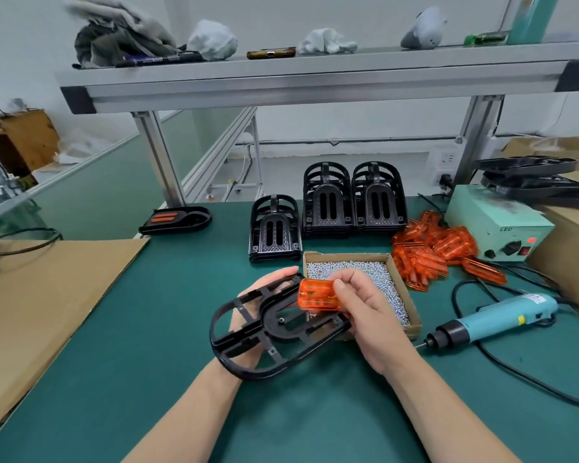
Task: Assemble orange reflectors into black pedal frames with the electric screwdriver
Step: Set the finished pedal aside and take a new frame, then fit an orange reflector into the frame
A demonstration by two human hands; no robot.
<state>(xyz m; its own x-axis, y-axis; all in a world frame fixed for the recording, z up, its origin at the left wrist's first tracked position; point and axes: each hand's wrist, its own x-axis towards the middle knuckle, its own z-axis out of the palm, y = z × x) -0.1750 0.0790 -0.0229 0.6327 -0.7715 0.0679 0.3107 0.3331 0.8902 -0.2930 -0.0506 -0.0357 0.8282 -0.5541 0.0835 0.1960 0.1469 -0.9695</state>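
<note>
Two hands held parts: the left hand point(269, 279) gripped the black plastic pedal frame point(274, 324) from underneath; the right hand point(365, 312) pinched the flat orange plastic reflector point(316, 294) crosswise, touching the frame's far end.

"LED" on the pale green power box point(492, 225)

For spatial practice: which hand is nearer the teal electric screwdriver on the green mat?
Right. Right hand: just left of the electric screwdriver. Left hand: farther left, under the black pedal frame.
</note>
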